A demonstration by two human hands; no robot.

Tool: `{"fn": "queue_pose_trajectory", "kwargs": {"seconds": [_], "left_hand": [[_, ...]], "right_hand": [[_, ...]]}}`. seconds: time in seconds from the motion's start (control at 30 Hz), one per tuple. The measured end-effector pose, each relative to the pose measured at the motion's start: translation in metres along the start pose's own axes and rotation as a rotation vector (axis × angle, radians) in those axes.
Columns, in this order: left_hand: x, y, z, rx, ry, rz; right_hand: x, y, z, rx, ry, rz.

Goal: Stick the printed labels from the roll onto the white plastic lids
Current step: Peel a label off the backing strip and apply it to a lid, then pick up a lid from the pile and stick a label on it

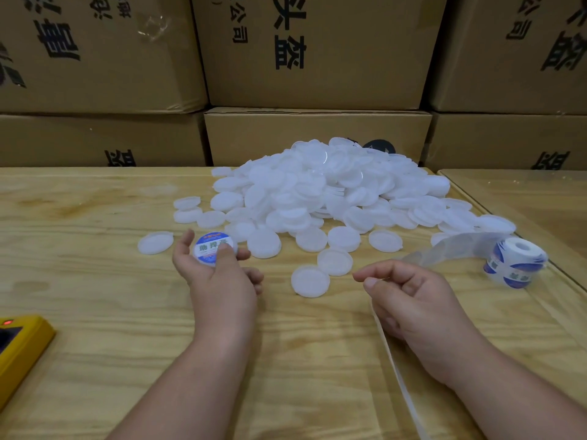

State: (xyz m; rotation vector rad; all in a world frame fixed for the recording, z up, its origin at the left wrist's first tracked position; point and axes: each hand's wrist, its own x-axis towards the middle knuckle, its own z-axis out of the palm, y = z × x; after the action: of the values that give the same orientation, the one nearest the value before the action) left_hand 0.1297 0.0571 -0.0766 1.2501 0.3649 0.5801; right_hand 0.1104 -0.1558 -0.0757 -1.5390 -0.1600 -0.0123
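Left hand: palm up above the pale wooden plank tabletop, fingers curled round a round white plastic lid bearing a blue-and-white printed label; thumb pressed flat on the label face, lid held clear of the table.

Right hand: fingers curled inward, thumb and forefinger tips nearly together around the translucent backing strip; actual contact with the strip cannot be told. Strip runs from the hand back to the roll, and a further length trails under the wrist toward the near table edge.

White roll of blue-printed round labels: lying on its side near the right edge of the tabletop, just right of the right hand.

Large heap of unlabelled round white plastic lids: piled at the far middle of the tabletop, with single lids scattered forward; one loose white lid flat between the two hands.

Yellow device with a red indicator light: at the near left edge.

Brown cardboard cartons with black printed characters: stacked behind the table.
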Motion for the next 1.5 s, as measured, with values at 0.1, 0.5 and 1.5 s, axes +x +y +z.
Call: {"fn": "queue_pose_trajectory", "kwargs": {"seconds": [0.1,0.5,1.5], "left_hand": [[0.001,0.001,0.0,-0.089,0.039,-0.054],[-0.013,0.001,0.001,0.16,-0.173,0.052],[-0.033,-0.002,0.009,0.555,-0.675,0.418]], "right_hand": [[0.0,0.001,0.0,0.006,0.001,-0.002],[0.007,0.005,-0.014,-0.187,0.474,-0.146],[0.011,0.013,-0.014,-0.411,0.294,-0.072]]}}
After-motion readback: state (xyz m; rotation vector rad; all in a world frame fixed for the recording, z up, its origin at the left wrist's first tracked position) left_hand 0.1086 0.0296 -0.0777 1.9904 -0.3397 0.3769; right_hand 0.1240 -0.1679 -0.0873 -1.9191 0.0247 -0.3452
